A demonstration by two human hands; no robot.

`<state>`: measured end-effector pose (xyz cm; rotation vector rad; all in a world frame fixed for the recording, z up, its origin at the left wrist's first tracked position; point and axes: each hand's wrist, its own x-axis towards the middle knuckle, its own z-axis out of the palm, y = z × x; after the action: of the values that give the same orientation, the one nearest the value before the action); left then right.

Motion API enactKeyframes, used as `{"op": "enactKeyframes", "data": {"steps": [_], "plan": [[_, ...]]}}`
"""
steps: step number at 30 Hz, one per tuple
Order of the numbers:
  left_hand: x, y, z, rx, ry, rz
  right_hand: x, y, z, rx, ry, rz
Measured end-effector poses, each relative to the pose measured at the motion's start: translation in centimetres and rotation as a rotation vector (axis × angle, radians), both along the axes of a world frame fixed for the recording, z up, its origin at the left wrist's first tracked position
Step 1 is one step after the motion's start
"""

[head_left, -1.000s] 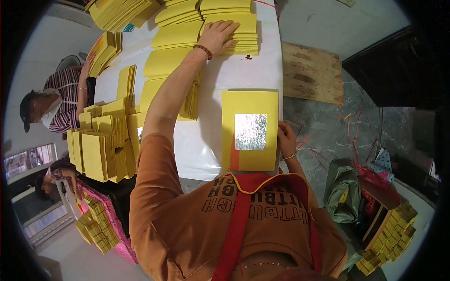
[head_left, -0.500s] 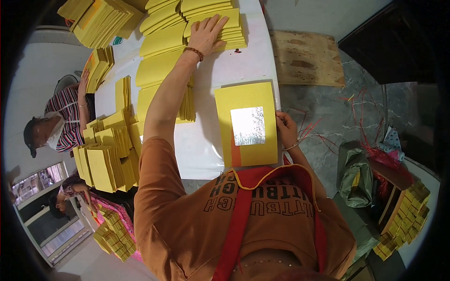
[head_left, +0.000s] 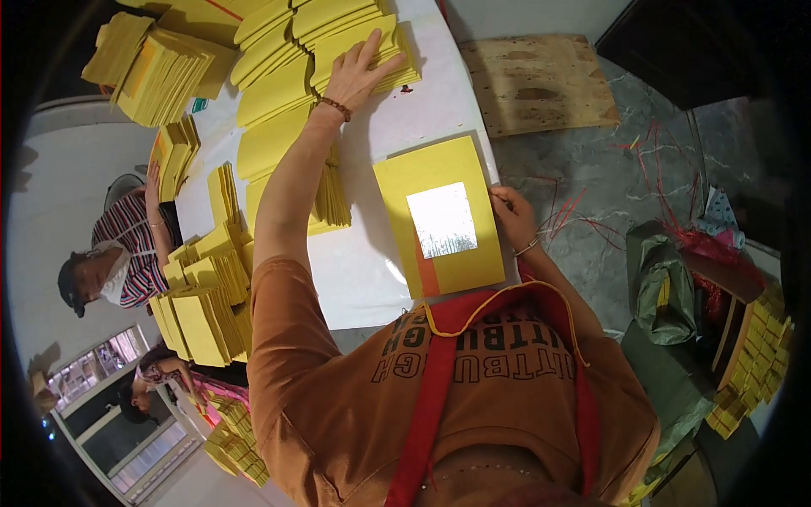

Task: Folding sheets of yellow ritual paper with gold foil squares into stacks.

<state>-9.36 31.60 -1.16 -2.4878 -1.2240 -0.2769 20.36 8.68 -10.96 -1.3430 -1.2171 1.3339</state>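
My left hand [head_left: 359,78] reaches far forward, fingers spread, and rests on a stack of folded yellow paper [head_left: 346,51] at the table's far end. Directly in front of me lies a flat yellow paper sheet [head_left: 393,194] bearing a shiny silver square [head_left: 442,220] and an orange strip [head_left: 427,269]. At the sheet's right edge is my right hand [head_left: 513,218], its fingers curled against the border; part of the fingertips is hidden. Whether several sheets lie under the top one, I cannot tell.
More yellow stacks [head_left: 274,139] line the white table [head_left: 346,270], with bundles [head_left: 203,317] on its left side. Two people work to the left, one in a striped shirt [head_left: 127,224]. Plywood [head_left: 541,84], red strings [head_left: 583,220] and a green sack [head_left: 659,283] lie to the right.
The whole view has tilted and shifted slightly. My left hand stays on the far stack, its fingers a little more spread. My right hand remains at the sheet's edge.
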Motion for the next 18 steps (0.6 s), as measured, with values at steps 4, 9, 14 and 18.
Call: {"op": "enactKeyframes", "data": {"steps": [4, 9, 14, 18], "plan": [[-0.2, 0.5, 0.2, 0.003, 0.046, -0.078, 0.1, 0.0, -0.6, 0.000, 0.025, -0.019], [-1.2, 1.0, 0.1, -0.058, 0.074, -0.084, -0.1, 0.0, -0.2, 0.033, 0.022, -0.017], [-0.3, 0.7, 0.7, -0.059, 0.105, -0.097, 0.0, 0.1, -0.1, 0.007, 0.049, -0.027], [-0.1, 0.2, 0.9, 0.008, 0.078, -0.098, -0.2, 0.1, 0.1, 0.003, 0.051, -0.031]]}}
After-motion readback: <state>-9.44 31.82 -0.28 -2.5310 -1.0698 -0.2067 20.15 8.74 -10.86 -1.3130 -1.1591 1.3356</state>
